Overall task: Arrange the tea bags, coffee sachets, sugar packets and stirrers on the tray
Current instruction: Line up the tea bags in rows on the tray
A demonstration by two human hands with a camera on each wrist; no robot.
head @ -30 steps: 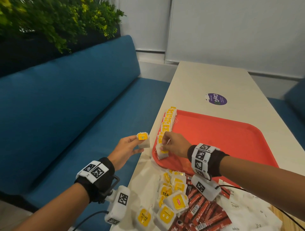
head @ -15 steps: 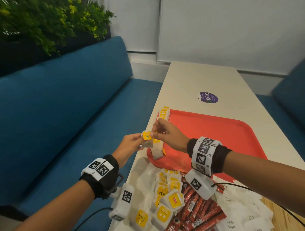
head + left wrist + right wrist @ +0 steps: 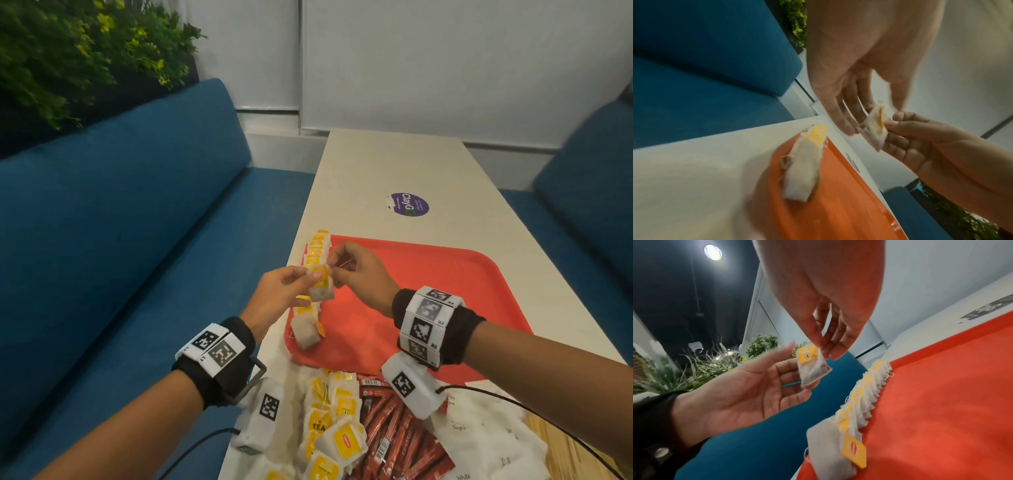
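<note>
Tea bag [image 3: 812, 369] pinched between both hands above tray [image 3: 445, 291] edge

A blue bench [image 3: 113, 246] is filling the left half of the head view, its backrest running from lower left up toward the centre. Above it, in the upper left corner, a green plant [image 3: 68, 51] with small yellow flowers is spilling over the backrest. A pale table [image 3: 394, 164] is stretching from the bottom centre up to the middle of the frame, with a round purple sticker [image 3: 409, 204] lying on it just above centre. A white wall [image 3: 445, 61] is taking up the upper right. Another blue seat [image 3: 592, 171] is showing at the right edge. In the right wrist view, a ceiling light [image 3: 712, 252] is glowing at upper left.
</note>
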